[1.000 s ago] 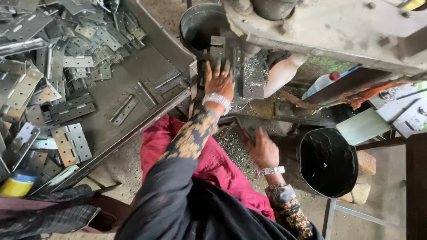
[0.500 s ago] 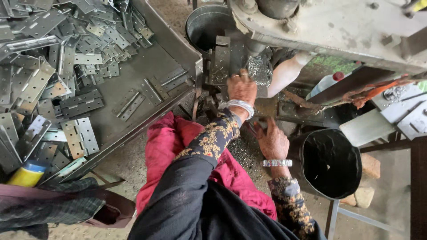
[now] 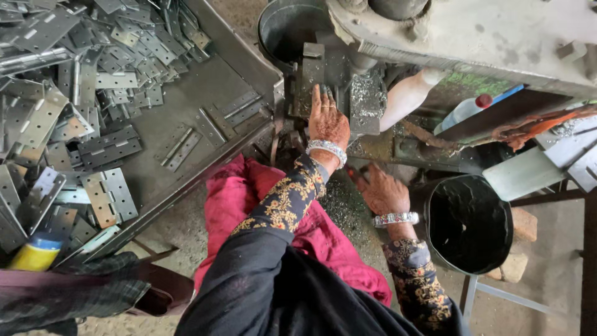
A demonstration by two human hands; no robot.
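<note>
Metal hinge plates point(image 3: 93, 118) heap in the tray point(image 3: 236, 68) at upper left, within reach of the left hand point(image 3: 326, 121), pressed flat and open against the press point(image 3: 367, 102), while the right hand point(image 3: 382, 193) rests loosely open, empty, at lower centre.

Your scene in greys, pink and gold

At the upper left of the frame your tray point(image 3: 245, 59) is dull grey, heaped with silvery-grey hinge plates point(image 3: 68, 93) dotted with small dark holes. Your sleeves point(image 3: 286, 199) are black with a gold floral pattern, and each wrist wears a silver-white bangle point(image 3: 328, 149). The cloth over your lap point(image 3: 249, 193) at centre is bright pink. The machine body point(image 3: 472, 37) along the top is pale, stained grey. At the right the bucket point(image 3: 469, 221) is black, and the bottle point(image 3: 463, 112) above it is clear bluish with a red cap. A yellow can with a blue band point(image 3: 34, 252) sits lower left.
</note>
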